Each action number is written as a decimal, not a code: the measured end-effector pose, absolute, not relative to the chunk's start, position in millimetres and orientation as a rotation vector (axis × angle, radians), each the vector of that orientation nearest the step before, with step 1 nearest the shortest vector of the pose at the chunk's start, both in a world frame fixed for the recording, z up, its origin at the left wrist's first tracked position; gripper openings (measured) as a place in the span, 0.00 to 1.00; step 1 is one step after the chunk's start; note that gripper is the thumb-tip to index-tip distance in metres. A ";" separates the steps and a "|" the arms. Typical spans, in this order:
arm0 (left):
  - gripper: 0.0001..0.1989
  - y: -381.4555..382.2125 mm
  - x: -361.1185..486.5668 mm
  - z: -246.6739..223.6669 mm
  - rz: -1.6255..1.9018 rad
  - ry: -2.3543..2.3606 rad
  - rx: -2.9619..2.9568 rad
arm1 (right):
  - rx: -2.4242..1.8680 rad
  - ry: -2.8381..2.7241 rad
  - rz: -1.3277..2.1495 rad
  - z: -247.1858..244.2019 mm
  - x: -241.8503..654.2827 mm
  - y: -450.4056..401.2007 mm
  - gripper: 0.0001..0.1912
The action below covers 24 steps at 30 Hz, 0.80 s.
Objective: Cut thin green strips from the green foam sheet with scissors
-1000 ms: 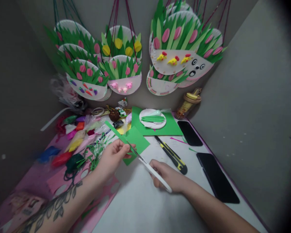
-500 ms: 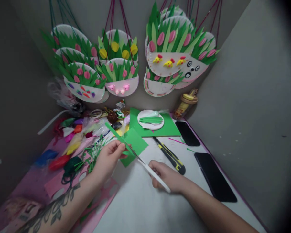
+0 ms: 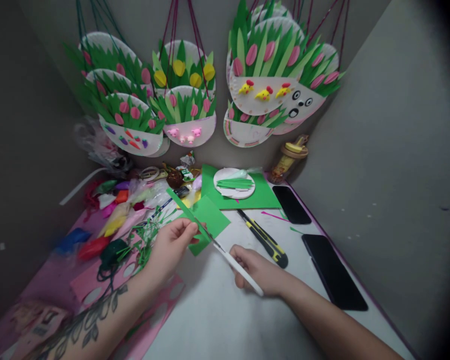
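My left hand (image 3: 177,239) pinches a narrow green paper strip (image 3: 180,202), whose far end points up and to the left. White-handled scissors (image 3: 243,275) are gripped in my right hand (image 3: 257,270), their blades meeting the strip just beside my left fingertips. Whether the blades are fully closed is hard to make out. Beneath my left hand and the strip, a green paper sheet (image 3: 212,220) lies on the white table. Green paper scraps (image 3: 150,235) are heaped left of my left hand.
Right of the sheet lies a yellow-black utility knife (image 3: 264,237). Two dark phones (image 3: 291,205) rest along the right edge. A white plate (image 3: 252,187) holds green strips at the back. Colourful clay packets (image 3: 116,220) crowd the left; decorated paper-plate baskets (image 3: 191,125) hang above.
The view has shifted slightly. Both hands, the strip and the scissors keep nearly the same position, with the blades still at the strip.
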<state>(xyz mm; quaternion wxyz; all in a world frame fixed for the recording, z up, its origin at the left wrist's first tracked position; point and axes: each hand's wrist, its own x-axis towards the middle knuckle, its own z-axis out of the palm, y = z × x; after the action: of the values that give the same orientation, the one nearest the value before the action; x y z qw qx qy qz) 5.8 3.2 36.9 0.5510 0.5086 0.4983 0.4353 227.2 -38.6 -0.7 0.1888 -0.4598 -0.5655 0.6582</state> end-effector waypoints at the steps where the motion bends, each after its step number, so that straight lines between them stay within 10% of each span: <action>1: 0.15 3.2 5.8 36.4 1.031 1.181 1.201 | -1.292 -1.587 1.853 -0.9 227.3 -38.6 0.14; 24: 0.14 1.9 7.2 35.9 1.060 1.227 1.243 | -1.256 -1.677 1.804 4.5 221.6 -38.7 0.13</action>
<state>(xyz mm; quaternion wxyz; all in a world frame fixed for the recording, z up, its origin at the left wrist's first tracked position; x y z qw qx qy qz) 7.2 1.9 35.9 0.5220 0.5190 0.5121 0.4425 221.6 -38.7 4.5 0.1870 -0.4462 -0.5959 0.6409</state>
